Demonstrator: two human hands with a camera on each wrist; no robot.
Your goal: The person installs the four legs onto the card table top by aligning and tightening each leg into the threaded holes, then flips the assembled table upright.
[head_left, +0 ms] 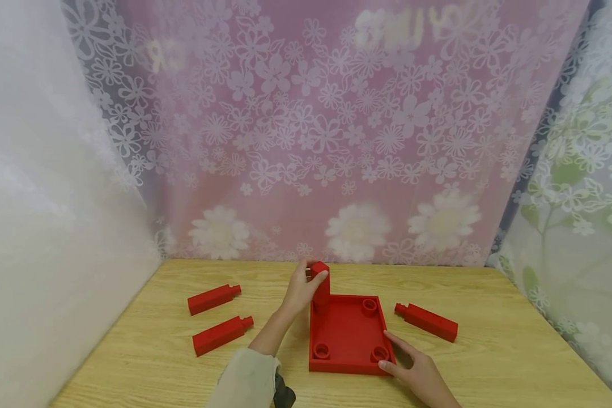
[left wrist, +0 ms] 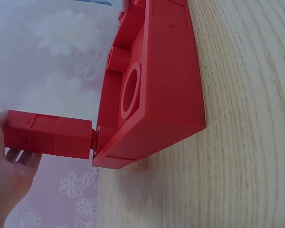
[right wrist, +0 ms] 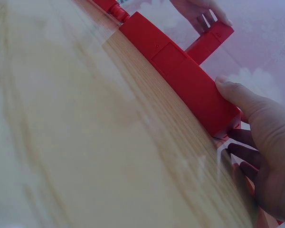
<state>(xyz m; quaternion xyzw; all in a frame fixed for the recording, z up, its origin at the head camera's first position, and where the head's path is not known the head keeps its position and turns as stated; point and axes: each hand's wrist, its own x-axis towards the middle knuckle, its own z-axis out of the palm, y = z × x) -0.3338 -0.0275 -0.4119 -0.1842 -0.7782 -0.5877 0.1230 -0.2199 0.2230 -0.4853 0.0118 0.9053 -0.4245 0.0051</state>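
head view: where's the upright post [head_left: 322, 292]?
eleven o'clock on the tray [head_left: 344, 334], pinched by the left hand [head_left: 302, 290]; i'd press straight down while the right hand [head_left: 417, 368] grips the five o'clock corner.

The tray [head_left: 344, 334] sits on the table [head_left: 148, 362], an upright peg [head_left: 323, 292] at its far-left corner. A farther peg [head_left: 214, 300] and a nearer peg [head_left: 221, 335] lie left, another peg [head_left: 428, 323] right.

The tray [head_left: 344, 335], the upright post [left wrist: 52, 135] and the loose posts [head_left: 214, 300] are plain red, while the table [head_left: 158, 368] is yellowish with streaky wood grain. The sleeve [head_left: 247, 378] is pale grey-green. White flower outlines and white daisies pattern the pink-mauve back curtain [head_left: 306, 147]; green leaves mark the whitish side curtain [head_left: 581, 226].
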